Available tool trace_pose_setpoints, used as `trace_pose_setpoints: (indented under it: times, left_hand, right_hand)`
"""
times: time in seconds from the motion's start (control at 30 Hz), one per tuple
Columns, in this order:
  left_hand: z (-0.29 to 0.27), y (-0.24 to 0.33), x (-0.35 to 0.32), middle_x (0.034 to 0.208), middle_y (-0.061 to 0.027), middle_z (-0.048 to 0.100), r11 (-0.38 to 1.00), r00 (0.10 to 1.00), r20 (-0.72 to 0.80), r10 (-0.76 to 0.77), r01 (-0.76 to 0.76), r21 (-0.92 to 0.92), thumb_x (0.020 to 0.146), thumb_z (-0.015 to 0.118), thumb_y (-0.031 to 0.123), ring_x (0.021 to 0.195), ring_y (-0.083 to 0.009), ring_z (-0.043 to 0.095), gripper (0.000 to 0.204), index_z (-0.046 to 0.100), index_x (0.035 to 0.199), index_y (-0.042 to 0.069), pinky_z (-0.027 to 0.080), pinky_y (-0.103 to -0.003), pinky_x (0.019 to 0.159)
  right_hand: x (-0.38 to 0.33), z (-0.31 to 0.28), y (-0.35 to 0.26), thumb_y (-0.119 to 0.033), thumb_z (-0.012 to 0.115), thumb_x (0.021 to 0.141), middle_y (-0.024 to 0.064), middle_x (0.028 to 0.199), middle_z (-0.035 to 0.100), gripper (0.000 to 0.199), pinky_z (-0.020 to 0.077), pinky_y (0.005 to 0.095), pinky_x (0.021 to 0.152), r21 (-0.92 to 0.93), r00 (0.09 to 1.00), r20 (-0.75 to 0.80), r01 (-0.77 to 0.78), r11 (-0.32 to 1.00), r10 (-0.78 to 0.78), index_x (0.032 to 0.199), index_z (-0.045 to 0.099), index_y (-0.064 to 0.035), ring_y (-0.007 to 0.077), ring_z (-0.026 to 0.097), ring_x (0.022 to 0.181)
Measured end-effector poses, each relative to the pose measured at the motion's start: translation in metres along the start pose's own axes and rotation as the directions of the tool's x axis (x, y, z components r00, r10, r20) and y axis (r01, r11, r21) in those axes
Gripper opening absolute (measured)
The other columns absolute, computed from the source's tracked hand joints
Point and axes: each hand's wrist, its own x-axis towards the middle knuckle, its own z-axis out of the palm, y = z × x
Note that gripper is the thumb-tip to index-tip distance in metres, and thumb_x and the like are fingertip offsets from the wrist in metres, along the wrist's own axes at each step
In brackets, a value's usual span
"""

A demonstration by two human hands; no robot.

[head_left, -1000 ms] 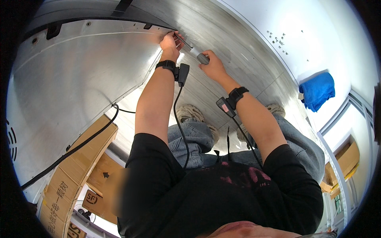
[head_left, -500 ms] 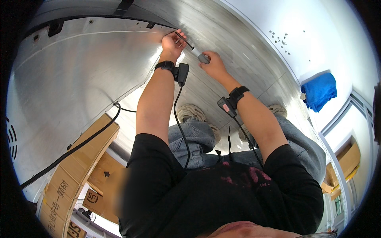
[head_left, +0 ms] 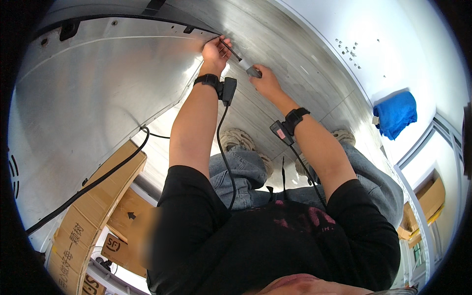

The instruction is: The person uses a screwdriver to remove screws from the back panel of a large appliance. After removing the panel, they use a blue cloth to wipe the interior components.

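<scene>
Two hands: left hand (head_left: 215, 49), right hand (head_left: 265, 81), one screwdriver (head_left: 242, 61).

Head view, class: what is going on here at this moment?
A person in a black shirt works with a screwdriver at the edge of a large metal panel. The right hand grips the handle, while the left hand steadies the thin shaft near its tip, close to the panel's dark rim. Both wrists wear black bands with cables. A blue cloth lies on the white surface to the right, and cardboard boxes sit at lower left.
</scene>
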Motion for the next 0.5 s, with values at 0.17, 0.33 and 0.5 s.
trace_pose_setpoints:
  times: [0.17,0.33,0.5]
  left_hand:
    - [0.004,0.0,-0.004,0.094,-0.0047,0.061,0.998,0.999,-0.041,-0.005,0.002,-0.056,0.096,0.039,0.017,0.085,-0.0189,0.06,0.022,0.057,0.105,0.008,0.046,-0.031,0.07]
    - [0.006,0.0,-0.014,0.1,-0.0055,0.06,0.998,1.0,-0.028,0.0,-0.002,-0.065,0.095,0.04,0.017,0.088,-0.0198,0.06,0.022,0.055,0.108,0.008,0.046,-0.032,0.072]
    - [0.004,0.0,-0.014,0.094,-0.0046,0.061,0.999,0.998,0.067,-0.013,0.01,0.045,0.093,0.043,0.017,0.083,-0.0205,0.062,0.02,0.055,0.107,0.009,0.05,-0.034,0.071]
  right_hand:
    - [-0.008,-0.005,-0.013,-0.02,0.072,0.073,0.0233,0.116,0.053,0.049,0.0454,0.0392,0.088,-0.095,0.999,-0.004,0.043,0.995,-0.043,0.115,0.054,-0.0021,0.0342,0.055,0.106]
    - [-0.009,-0.009,-0.017,-0.02,0.074,0.072,0.0175,0.107,0.061,0.046,0.0468,0.0389,0.084,-0.086,1.0,0.011,0.028,0.996,-0.027,0.11,0.055,-0.0038,0.0311,0.06,0.099]
    - [-0.009,-0.009,0.001,-0.018,0.073,0.07,0.0147,0.102,0.063,0.043,0.0463,0.0367,0.082,-0.023,0.996,-0.039,0.079,0.997,-0.08,0.107,0.057,-0.0047,0.0284,0.061,0.094]
